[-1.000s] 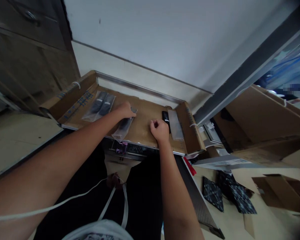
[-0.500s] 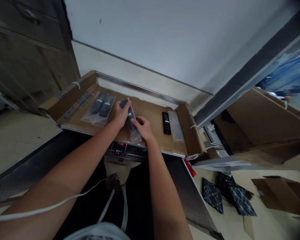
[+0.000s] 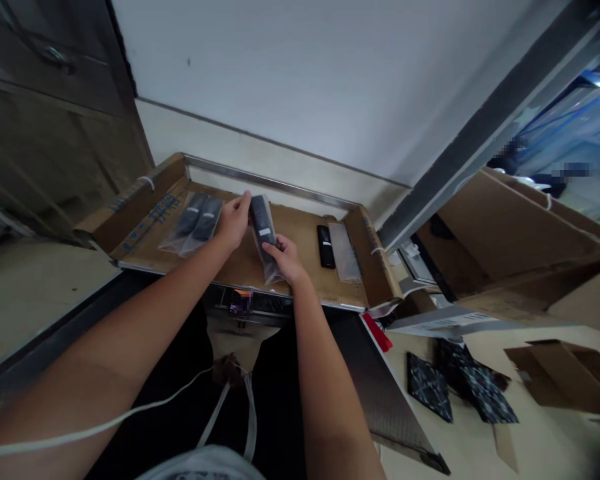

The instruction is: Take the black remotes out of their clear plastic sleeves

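- Since the frame 1 second earlier, the right hand (image 3: 285, 259) had left the bare black remote (image 3: 323, 246) at the right of the cardboard sheet (image 3: 300, 235) and crossed to the middle, and the left hand (image 3: 233, 220) had lifted the bagged remote (image 3: 263, 228) off the sheet.
- Both hands gripped that clear sleeve: the left hand's fingers curled round its upper end, the right hand's thumb and fingers pinched the lower part, where the empty tail of plastic hung down toward the sheet's near edge.
- The remote sat high in the sleeve, held above the cardboard between the 2 hands.
- The bag's open end could not be made out; it was probably the loose lower tail.
- If so, slack in the right-hand pinch could have let the remote slide out and drop onto the scale display (image 3: 240, 303) below.
- The slick film might also have slipped in the left hand's grip.
- The 2 bagged remotes (image 3: 196, 217) lay just beside the left hand; a sideways sweep could have knocked them askew.
- The empty sleeve (image 3: 344, 241) lay next to the bare remote, well clear.
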### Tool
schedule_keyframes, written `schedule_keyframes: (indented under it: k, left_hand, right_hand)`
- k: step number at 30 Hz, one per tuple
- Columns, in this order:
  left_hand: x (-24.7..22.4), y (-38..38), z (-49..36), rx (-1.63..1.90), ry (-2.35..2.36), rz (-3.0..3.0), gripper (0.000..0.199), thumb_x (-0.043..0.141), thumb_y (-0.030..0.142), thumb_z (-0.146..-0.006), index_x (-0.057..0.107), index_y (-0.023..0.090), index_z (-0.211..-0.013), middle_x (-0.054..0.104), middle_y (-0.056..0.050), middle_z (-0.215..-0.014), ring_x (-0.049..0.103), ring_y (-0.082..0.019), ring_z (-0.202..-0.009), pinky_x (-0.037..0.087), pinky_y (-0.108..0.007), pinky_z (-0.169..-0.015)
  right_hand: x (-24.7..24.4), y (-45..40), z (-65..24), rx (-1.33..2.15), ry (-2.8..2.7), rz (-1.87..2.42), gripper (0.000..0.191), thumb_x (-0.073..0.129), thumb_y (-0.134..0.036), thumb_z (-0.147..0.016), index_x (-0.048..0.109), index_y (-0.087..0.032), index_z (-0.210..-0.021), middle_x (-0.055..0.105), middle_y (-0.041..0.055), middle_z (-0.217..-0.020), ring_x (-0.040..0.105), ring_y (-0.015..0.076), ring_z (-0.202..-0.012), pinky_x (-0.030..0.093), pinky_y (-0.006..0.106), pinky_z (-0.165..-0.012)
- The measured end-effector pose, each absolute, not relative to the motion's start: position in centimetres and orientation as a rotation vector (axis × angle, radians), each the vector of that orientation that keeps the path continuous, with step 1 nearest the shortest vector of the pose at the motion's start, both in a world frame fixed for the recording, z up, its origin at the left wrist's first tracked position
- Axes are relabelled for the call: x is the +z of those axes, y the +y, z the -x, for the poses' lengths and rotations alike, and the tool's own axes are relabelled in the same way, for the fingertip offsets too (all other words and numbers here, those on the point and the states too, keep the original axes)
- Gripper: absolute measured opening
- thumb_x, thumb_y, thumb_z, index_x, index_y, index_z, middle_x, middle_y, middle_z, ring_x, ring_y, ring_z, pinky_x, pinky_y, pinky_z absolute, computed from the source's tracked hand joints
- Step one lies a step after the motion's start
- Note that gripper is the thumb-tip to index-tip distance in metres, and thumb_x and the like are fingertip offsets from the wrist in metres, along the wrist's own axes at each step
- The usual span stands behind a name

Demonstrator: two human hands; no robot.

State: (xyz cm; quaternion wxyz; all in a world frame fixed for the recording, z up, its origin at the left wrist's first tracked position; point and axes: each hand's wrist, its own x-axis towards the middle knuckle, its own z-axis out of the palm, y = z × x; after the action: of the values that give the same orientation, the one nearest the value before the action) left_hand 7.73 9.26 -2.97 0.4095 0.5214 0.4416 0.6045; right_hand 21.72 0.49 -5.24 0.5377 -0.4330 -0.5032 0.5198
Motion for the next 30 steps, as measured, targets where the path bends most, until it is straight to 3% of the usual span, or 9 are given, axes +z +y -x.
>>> schedule_keyframes:
  k: [3,8,19,22,26,30]
  left_hand:
    - [-0.3,9.4,-7.5,1.525,1.069,-1.475,0.048,0.056,0.06,-0.09,0.058,0.02,-0.062,0.052,-0.001,-0.056,0.051,-0.014,-0.051,0.04,-0.026,-0.049]
    - [4.0,7.9,-8.2,1.5,1.106,-2.007,0.053,0.051,0.048,-0.096,0.05,0.021,-0.05,0.044,0.0,-0.046,0.044,-0.015,-0.049,0.034,-0.028,-0.051]
    - [9.3,5.6,-10.4,1.66,0.933,-2.382,0.039,0.048,0.035,-0.099,0.053,0.02,-0.064,0.056,-0.003,-0.066,0.055,-0.018,-0.069,0.041,-0.033,-0.075]
    - [9.8,5.4,-10.3,1.665,0.909,-2.313,0.037,0.05,0.036,-0.098,0.055,0.02,-0.065,0.055,-0.002,-0.066,0.054,-0.017,-0.069,0.042,-0.032,-0.074]
    - [9.8,5.8,-10.4,1.564,0.92,-2.105,0.023,0.069,0.037,-0.086,0.064,0.018,-0.074,0.058,0.0,-0.066,0.051,-0.015,-0.065,0.042,-0.028,-0.067]
    - [10.0,6.1,-10.4,1.462,0.878,-2.082,0.023,0.072,0.034,-0.082,0.066,0.016,-0.068,0.056,0.001,-0.061,0.05,-0.014,-0.062,0.042,-0.027,-0.065]
  right_hand:
    - [-5.3,0.5,-21.7,1.237,-1.151,1.031,0.033,0.079,-0.043,-0.065,0.063,-0.021,-0.084,0.064,-0.0033,-0.075,0.055,0.0139,-0.067,0.045,0.025,-0.064]
    - [-5.0,0.4,-21.9,1.192,-1.106,1.005,0.036,0.081,-0.04,-0.065,0.063,-0.021,-0.09,0.066,-0.0032,-0.078,0.056,0.0135,-0.068,0.048,0.025,-0.067]
    - [-6.2,1.3,-22.0,0.983,-1.117,1.072,0.033,0.081,-0.031,-0.062,0.063,-0.021,-0.088,0.066,-0.0029,-0.08,0.057,0.0141,-0.071,0.05,0.027,-0.069]
    - [-6.3,1.3,-22.0,0.952,-1.123,1.103,0.031,0.078,-0.031,-0.063,0.064,-0.02,-0.089,0.066,-0.0027,-0.08,0.056,0.0141,-0.07,0.049,0.027,-0.069]
    - [-6.3,1.2,-21.9,0.922,-1.127,1.11,0.032,0.075,-0.03,-0.065,0.064,-0.02,-0.093,0.066,-0.0021,-0.082,0.057,0.015,-0.073,0.049,0.028,-0.071]
    - [-6.4,1.3,-21.9,0.896,-1.15,1.124,0.033,0.075,-0.031,-0.065,0.064,-0.021,-0.095,0.067,-0.001,-0.085,0.058,0.0161,-0.075,0.05,0.029,-0.073]
